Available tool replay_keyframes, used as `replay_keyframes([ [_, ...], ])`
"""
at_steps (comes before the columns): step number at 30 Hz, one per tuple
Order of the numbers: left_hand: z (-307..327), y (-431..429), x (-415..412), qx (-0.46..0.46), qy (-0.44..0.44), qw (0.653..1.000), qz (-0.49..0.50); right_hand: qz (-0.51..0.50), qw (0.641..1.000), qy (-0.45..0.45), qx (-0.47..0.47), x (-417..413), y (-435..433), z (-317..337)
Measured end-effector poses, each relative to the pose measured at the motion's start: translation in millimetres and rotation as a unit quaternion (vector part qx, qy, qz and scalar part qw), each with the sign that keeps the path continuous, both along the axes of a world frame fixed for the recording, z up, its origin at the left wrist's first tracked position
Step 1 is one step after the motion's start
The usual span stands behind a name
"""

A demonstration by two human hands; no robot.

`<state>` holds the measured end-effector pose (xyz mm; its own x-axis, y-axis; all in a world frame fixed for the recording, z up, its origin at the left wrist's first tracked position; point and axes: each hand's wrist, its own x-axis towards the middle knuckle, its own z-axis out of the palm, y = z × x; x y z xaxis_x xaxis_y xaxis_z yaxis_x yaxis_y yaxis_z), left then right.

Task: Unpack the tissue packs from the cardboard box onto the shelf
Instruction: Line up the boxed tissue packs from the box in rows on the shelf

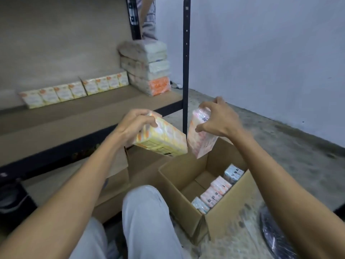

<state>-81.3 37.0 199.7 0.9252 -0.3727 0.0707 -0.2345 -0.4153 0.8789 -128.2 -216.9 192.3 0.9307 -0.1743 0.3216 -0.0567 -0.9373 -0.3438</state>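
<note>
Above the box (179,176), head view, frame centre: both hands are raised, one pack each

- Left hand (136,124), 11 o'clock of the box: fingers curled over the top end of a yellow pack (164,139), thumb on its near face. The pack is tilted, its low end toward 4 o'clock
- Right hand (218,118), 12 o'clock of the box: fingertips and thumb pinch the top of a pink pack (201,144), which hangs nearly upright over the box's far corner
- The two packs sit just beside each other at their lower ends; I cannot tell whether they touch
- Shelf (74,116), 9 to 11 o'clock: a row (74,90) of yellow packs stands along the back wall. At its right end, by the post (186,71), is a stack (149,71) of wrapped bundles
- Much bare board lies in front of the row
- Inside the box, 5 o'clock: a line of packs (216,191) along the right wall, pink in the middle and bluish at both ends. The cardboard floor shows beside them
- Second person, partly in view behind the frame at 12 o'clock

Progress, as judged: well past halfway. The box looks mostly emptied, with two packs in hand, not yet shelved, and one short line left inside. Likely next is a swing toward 10 o'clock to set both down by the row
</note>
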Motion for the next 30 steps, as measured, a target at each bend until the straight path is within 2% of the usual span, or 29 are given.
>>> replay_keyframes([
  [4,34.9,48.3,-1.7,-0.019,-0.029,0.999,0.01,0.041,0.997,-0.055,0.019,0.5,28.8,39.2],
  [7,56.2,83.6,-2.7,-0.084,-0.015,0.996,0.018,0.075,0.992,-0.094,0.05,5.1,44.4,64.8],
  [15,92.0,165.6,-0.2,-0.23,-0.081,0.967,0.075,0.164,0.957,-0.183,0.152,36.0,78.8,102.5],
  [20,86.3,198.8,0.3,-0.243,-0.135,0.953,0.125,0.209,0.938,-0.193,0.2,72.9,112.8,94.2],
  [24,66.7,225.0,7.2,-0.181,-0.179,0.944,0.209,0.224,0.929,-0.199,0.218,104.3,143.0,73.0],
  [30,38.5,238.4,17.3,-0.173,-0.19,0.929,0.264,0.241,0.919,-0.198,0.243,139.4,168.8,39.4],
])
